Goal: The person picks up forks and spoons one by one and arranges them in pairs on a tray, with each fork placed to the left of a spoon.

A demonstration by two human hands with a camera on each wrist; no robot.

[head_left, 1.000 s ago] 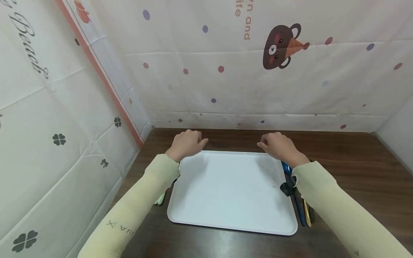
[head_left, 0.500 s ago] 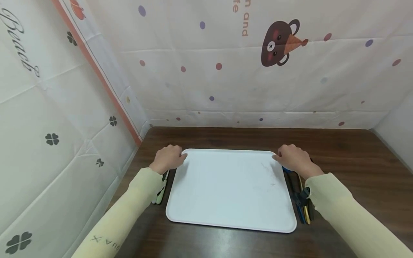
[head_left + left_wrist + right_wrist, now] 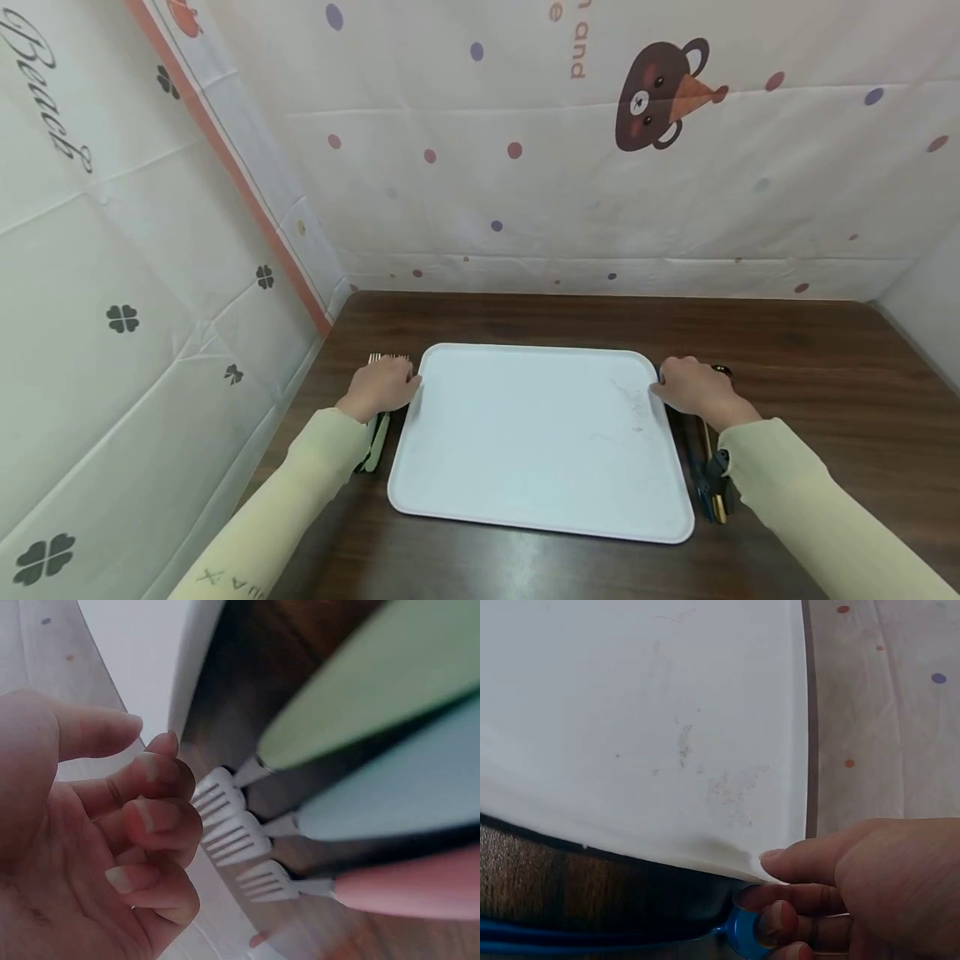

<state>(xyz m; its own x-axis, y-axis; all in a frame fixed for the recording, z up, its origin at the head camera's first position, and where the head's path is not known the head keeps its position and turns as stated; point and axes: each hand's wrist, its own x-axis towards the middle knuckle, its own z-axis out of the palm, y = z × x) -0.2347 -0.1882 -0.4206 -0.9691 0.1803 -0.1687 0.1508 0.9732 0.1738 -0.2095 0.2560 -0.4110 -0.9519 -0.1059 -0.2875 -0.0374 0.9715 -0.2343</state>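
A white rectangular tray (image 3: 540, 531) lies flat on the brown table. At its left side, near the far corner, is my left hand (image 3: 380, 387), thumb and index fingertips at the rim, the other fingers loosely curled. Three forks lie beside that hand: a green-handled fork (image 3: 360, 697), a pale blue-handled fork (image 3: 397, 795) and a pink-handled fork (image 3: 412, 881). My right hand (image 3: 697, 390) pinches the tray's right rim, thumb on top and index finger below. Under its fingers shows the rounded blue head of a utensil (image 3: 744, 930), partly hidden.
Right of the tray, beneath my right wrist, lie several long-handled utensils, among them a gold handle (image 3: 719, 508). A patterned cloth (image 3: 480, 167) hangs behind the table (image 3: 795, 367) and along its left side. Faint smudges mark the tray's right part.
Both hands have come down from over the tray's far edge, spread outward and moved nearer along its two sides to the rim. The tray stays in place.
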